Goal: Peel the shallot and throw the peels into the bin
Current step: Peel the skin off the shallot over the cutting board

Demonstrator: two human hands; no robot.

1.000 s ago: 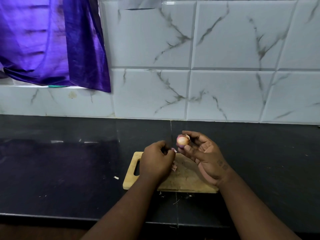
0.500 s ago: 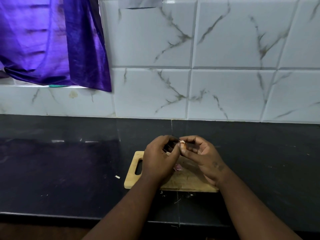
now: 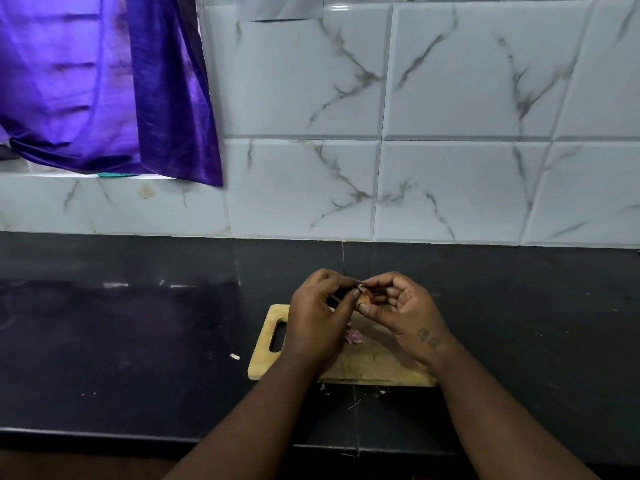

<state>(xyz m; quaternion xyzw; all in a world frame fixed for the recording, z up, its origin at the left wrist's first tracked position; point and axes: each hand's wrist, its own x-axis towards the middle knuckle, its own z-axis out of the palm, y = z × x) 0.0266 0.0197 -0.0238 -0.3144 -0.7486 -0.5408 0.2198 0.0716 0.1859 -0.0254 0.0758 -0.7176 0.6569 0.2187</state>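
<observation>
Peeling the shallot [image 3: 363,296] above the cutting board [image 3: 372,363], I am gripping it in my right hand [image 3: 403,315] while my left hand [image 3: 320,317] is pinching its skin; next I must pull gently and gather the peels [image 3: 354,336] lying on the board.

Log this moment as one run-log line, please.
step: peeling | left hand + right hand: pinching shallot | peels: on cutting board | bin: unseen
</observation>
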